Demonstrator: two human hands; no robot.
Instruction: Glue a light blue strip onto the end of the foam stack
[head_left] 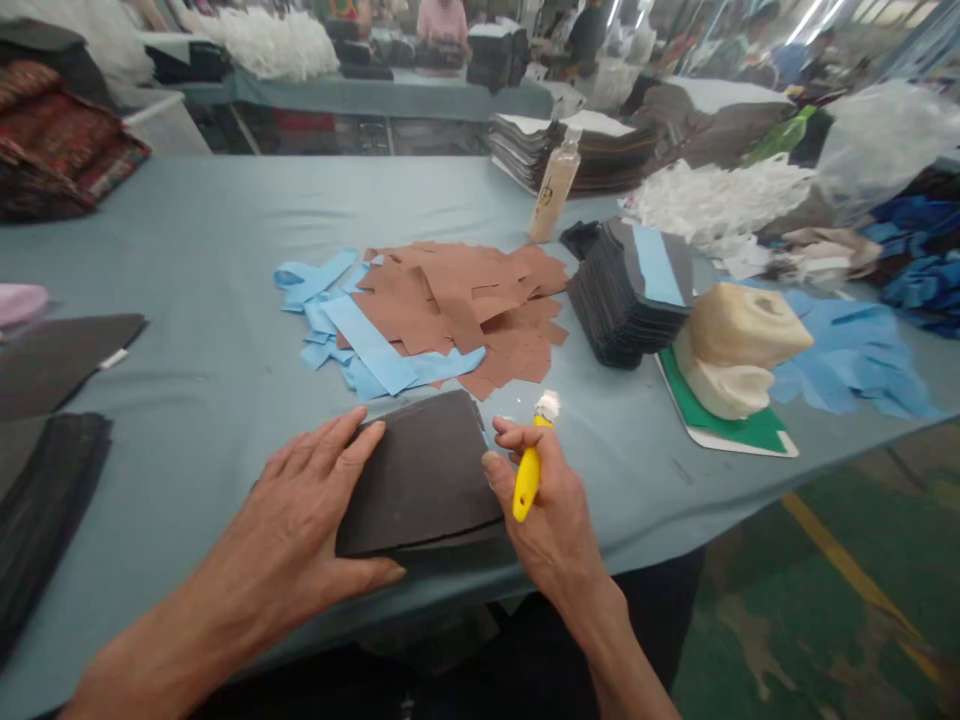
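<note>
At the far left lies a dark stack [45, 500]. The person's left hand [311, 495], thumb spread wide from the fingers, rests against the left side of a dark panel [427, 470] at the table's near edge. Beyond the panel, blue strips [371, 342] overlap brown pieces [465, 290]. At its right edge, the right hand [551, 510] holds a yellow-handled brush [528, 478], white tip pointing away. Farther right stands a dark pile [622, 300].
</note>
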